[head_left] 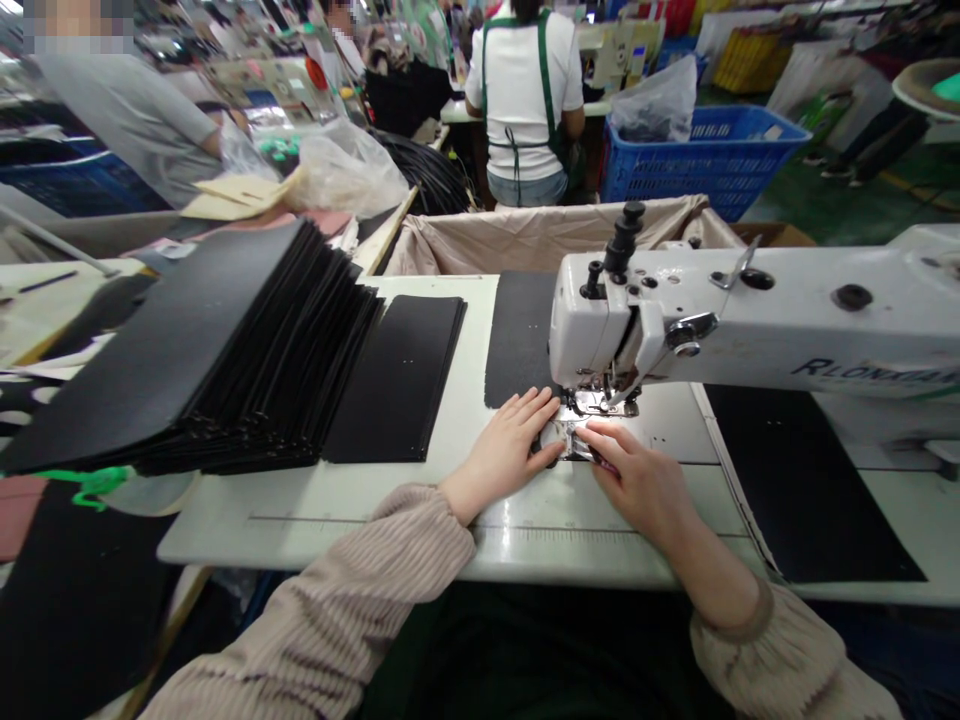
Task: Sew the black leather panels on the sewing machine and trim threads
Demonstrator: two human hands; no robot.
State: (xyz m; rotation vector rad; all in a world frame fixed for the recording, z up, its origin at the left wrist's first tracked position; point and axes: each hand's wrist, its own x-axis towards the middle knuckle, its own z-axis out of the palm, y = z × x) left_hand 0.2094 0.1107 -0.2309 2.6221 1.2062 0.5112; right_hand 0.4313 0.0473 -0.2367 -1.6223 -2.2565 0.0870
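Fingers (534, 408) of the left hand (517, 440) lie nearly straight and side by side, palm down, with the thumb set wide of them, just on the near side of the sewing machine (757, 330). Opposite, the right hand (637, 475) is narrower, its fingers bent inward under the machine's head. I can make out a small dark piece (604, 462) beneath them, but I cannot tell what it is or whether it is gripped. Between the two hands, right below the machine's needle area, I see shiny metal parts (574, 440), partly covered by the fingertips.

A dark panel (521, 335) lies flat to the left of the machine's head, its near corner close to the left fingertips; I cannot tell if they touch. Another black sheet (810, 480) rests to the right of the needle area, partly under the machine's arm. Farther left of the machine, a low pile (401, 375) of black pieces sits beside a tall, leaning stack (232, 340). All these are on the pale tabletop (480, 490), with a printed ruler scale (577, 533) on the machine's near side.

Beyond the machine I get a beige cloth-lined bin (540, 240), then a seated person (525, 90) wearing green straps, and a blue basket (697, 170) to that person's right.
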